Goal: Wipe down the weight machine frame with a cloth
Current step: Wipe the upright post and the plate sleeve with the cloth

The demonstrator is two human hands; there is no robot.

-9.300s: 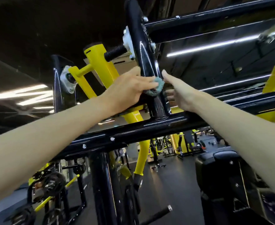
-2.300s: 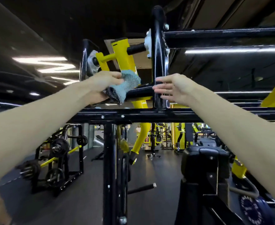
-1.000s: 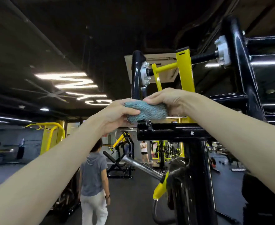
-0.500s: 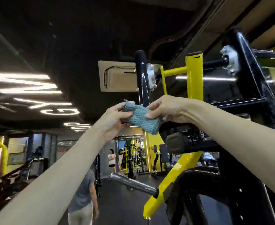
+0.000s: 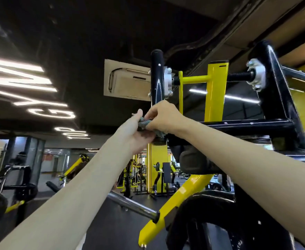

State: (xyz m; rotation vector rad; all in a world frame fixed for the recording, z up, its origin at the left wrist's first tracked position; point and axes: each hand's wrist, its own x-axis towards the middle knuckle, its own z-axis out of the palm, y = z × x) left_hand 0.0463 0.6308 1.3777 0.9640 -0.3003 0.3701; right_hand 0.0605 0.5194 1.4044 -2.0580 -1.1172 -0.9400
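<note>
A black upright post (image 5: 156,80) of the weight machine frame rises ahead, joined by a black crossbar (image 5: 247,125) running right to a second slanted black post (image 5: 277,91). A small blue-grey cloth (image 5: 144,123) is bunched between both hands just in front of the base of the left post. My left hand (image 5: 137,132) cups the cloth from below with the palm up. My right hand (image 5: 162,118) pinches the cloth from above with curled fingers. Most of the cloth is hidden by the hands.
A yellow lever arm (image 5: 215,91) hangs between the posts on a threaded axle. A chrome bar (image 5: 131,204) sticks out of a yellow arm (image 5: 177,199) below. A black pad (image 5: 196,163) sits under my right wrist. Other gym machines (image 5: 158,179) stand in the background.
The cloth, earlier stretched between both hands, is now bunched small between them. The hands have come closer together at the base of the left post, and the view has tilted up.
</note>
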